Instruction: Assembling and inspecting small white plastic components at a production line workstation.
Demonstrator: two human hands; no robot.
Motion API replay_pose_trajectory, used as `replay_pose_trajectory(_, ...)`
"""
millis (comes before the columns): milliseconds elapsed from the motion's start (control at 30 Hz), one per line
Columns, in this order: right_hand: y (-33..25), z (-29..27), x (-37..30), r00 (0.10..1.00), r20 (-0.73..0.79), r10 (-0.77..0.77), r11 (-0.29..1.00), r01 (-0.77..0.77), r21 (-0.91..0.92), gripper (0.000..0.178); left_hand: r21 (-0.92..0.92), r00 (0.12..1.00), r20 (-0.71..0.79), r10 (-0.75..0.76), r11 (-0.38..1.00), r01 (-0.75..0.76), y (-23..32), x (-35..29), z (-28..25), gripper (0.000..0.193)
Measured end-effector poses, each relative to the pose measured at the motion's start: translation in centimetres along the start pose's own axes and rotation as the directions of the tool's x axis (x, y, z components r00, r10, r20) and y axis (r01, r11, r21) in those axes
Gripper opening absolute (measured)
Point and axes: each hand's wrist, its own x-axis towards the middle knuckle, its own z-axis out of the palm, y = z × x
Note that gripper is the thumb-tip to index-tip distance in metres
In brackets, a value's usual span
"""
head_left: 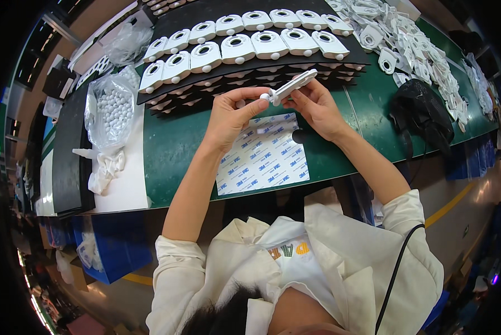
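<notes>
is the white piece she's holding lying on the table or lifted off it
Lifted off. Both the left hand and right hand hold the white plastic piece tilted in the air above the adhesive sheet.

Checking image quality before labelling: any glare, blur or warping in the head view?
Head view: strong fisheye, the green table edge bows and corners go black; glare on the plastic bag; both hands and the white part stay sharp; rim is dim.

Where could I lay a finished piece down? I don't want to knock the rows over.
Bare green table lies between the white board and the adhesive sheet, and again between that sheet and the black bag. It is crowded further back: rows of white parts on the black tray and a loose heap of white parts.
</notes>
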Motion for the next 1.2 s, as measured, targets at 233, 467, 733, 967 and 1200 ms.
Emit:
replay_pose_trajectory(233, 0.2, -0.1, 0.0, 1.0, 0.011, -0.003, 0.999, 0.003, 0.039, 0.025, 0.04, 1.0, -0.021, 0.005, 0.999, -0.005, 0.2, -0.1, 0.2, 0.023)
replay_pose_trajectory(467, 0.1, -0.2, -0.1, 1.0, 0.005, 0.004, 0.998, -0.004, 0.056, 0.025, 0.046, 0.999, -0.037, -0.004, 0.999, 0.006, 0.2, -0.2, 0.5, 0.023)
replay_pose_trajectory(733, -0.1, -0.3, 0.0, 0.981, 0.125, 0.15, 0.982, -0.162, 0.093, 0.026, 0.252, 0.917, 0.056, 0.396, 0.883, -0.396, -0.1, -0.6, 0.8, 0.027)
replay_pose_trajectory(967, -1.0, 0.7, -0.5, 0.988, 0.093, 0.122, 0.988, -0.113, -0.101, 0.021, 0.195, 0.897, 0.194, 0.398, 0.88, -0.432, -0.6, -0.8, 0.4, 0.053)
replay_pose_trajectory(1200, -2.3, 0.8, -1.1, 0.982, 0.167, 0.088, 0.976, -0.052, -0.209, 0.021, 0.2, 0.912, 0.257, 0.318, 0.906, -0.372, 0.2, -1.3, 0.5, 0.075)
